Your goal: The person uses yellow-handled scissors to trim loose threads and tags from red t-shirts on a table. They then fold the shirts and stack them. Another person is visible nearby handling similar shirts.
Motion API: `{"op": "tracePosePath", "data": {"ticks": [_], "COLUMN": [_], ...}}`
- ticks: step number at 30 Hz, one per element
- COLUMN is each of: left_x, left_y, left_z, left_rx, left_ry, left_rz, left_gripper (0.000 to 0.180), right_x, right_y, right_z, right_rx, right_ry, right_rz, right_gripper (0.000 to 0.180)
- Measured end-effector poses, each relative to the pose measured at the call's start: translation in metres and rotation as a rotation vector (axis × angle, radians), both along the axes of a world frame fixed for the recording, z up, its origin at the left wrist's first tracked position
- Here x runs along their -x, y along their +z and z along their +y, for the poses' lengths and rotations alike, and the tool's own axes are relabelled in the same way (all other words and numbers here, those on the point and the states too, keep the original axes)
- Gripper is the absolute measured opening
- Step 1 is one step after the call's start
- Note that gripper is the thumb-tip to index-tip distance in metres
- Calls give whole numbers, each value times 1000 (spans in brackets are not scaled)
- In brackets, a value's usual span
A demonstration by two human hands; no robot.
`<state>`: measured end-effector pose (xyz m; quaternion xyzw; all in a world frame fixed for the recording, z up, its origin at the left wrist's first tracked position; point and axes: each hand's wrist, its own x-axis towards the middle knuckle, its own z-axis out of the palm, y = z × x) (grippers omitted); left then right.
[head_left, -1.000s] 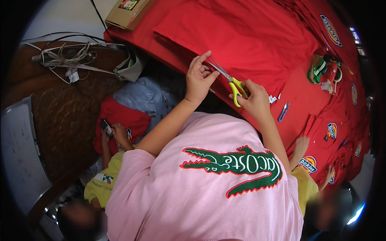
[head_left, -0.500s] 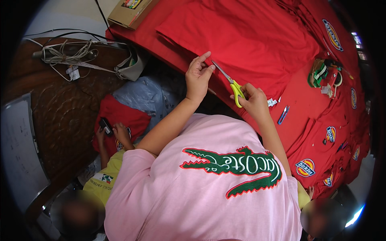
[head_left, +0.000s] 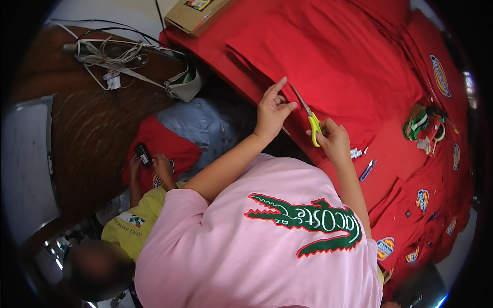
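Closest in, a pink cloth shirt with a green embroidered crocodile (head_left: 221, 241) covers the person's torso, and both forearms reach past it. The right hand (head_left: 335, 137) grasps slim steel scissors with yellow-green plastic handles (head_left: 315, 129) by the loops, blades pointing away; that grip probably lets the fingers work them while keeping the points clear of the body. The blades look nearly together, just beside the left hand (head_left: 272, 110), which holds its index finger out and its other fingers curled, perhaps to stay clear of the points; whether it pinches a fine thread, I cannot tell. Near the right wrist, blue-handled metal thread snips (head_left: 367, 170) lie on the red tabletop (head_left: 382, 141), presumably within easy reach. Beyond the hands, a broad piece of plain red fabric (head_left: 328, 61) spreads flat, its near edge by the blades, likely laid out so that edge stays accessible. Farthest off, a brown cardboard box (head_left: 190, 19) sits at the tabletop's far left end, seemingly out of the way
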<state>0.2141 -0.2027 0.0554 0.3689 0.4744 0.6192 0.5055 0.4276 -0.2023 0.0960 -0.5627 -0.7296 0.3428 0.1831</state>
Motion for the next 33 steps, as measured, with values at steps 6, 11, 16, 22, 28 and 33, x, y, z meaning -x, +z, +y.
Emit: {"op": "tracePosePath", "data": {"ticks": [6, 11, 16, 22, 28, 33], "left_x": [7, 21, 41, 42, 35, 72], "left_y": [-18, -30, -38, -27, -33, -23], "left_z": [-8, 0, 23, 44, 60, 84], "left_rx": [178, 250, 274, 334, 408, 284], "left_ry": [7, 82, 68, -3, 6, 194], "left_rz": [-84, -160, -367, -469, -478, -345], "left_gripper": [64, 52, 41, 30, 34, 46], "right_x": [-11, -41, -65, -28, -31, -93], "right_y": [-7, -15, -36, -29, -44, -57], "right_z": [-16, -35, -67, -65, -66, -107], "right_rx": [119, 94, 63, 26, 26, 143], "right_ry": [-261, -535, -570, -328, -281, -460], "right_rz": [171, 293, 220, -30, -164, 140], "right_gripper": [29, 36, 50, 66, 33, 33]}}
